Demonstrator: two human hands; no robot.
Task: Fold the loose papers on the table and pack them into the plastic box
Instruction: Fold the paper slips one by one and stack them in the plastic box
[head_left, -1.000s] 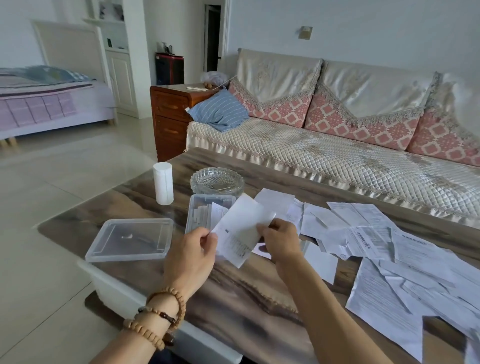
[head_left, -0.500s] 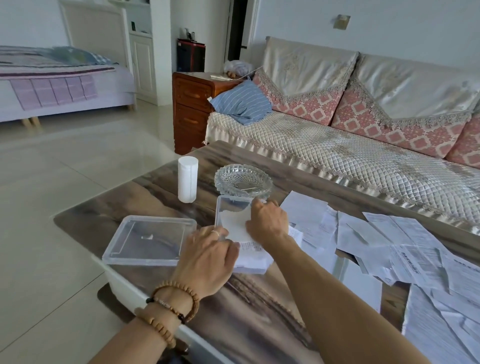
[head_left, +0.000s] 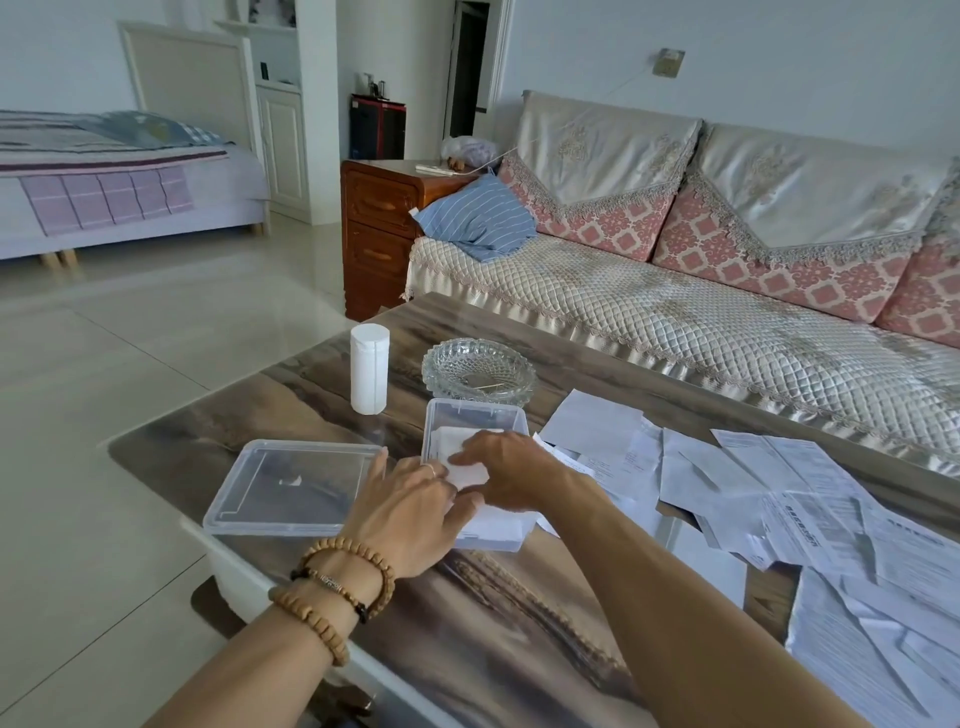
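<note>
**Head view: folded sheet now seated in the plastic box**

**1. Table and remaining stock.** The table (head_left: 519, 649) carries a large spread of loose papers (head_left: 810, 514) along its right side, unfolded and overlapping. Judged from this pile, the task is at an early stage; most sheets are not yet folded or packed.

**2. Container.** The plastic box (head_left: 470, 415) stands near the table's left-centre, just in front of a glass dish (head_left: 478, 370). Its lid (head_left: 291, 488) lies flat just to the left of the box, off the container. A white cylinder (head_left: 370, 368) stands upright behind the lid.

**3. Change of state.** One second ago the sheet was held in the air between both hands, above the table. Half a second ago it had been lowered onto the box. Now the folded paper (head_left: 470, 473) lies inside the box, on the stack already there. One more item therefore counts as packed, or nearly so.

**4. Hands.** The right hand (head_left: 511, 475) presses flat, fingers extended, on the folded paper. The left hand (head_left: 410, 512) rests at the box's near-left edge, fingers spread and touching the paper; neither hand is clenched around it. The left wrist bears bead bracelets (head_left: 332, 592).

**5. Legible marking.** Printed text and a bold heading show on several loose papers. The characters are too small and blurred to read. No brand is visible on the box or lid.
</note>
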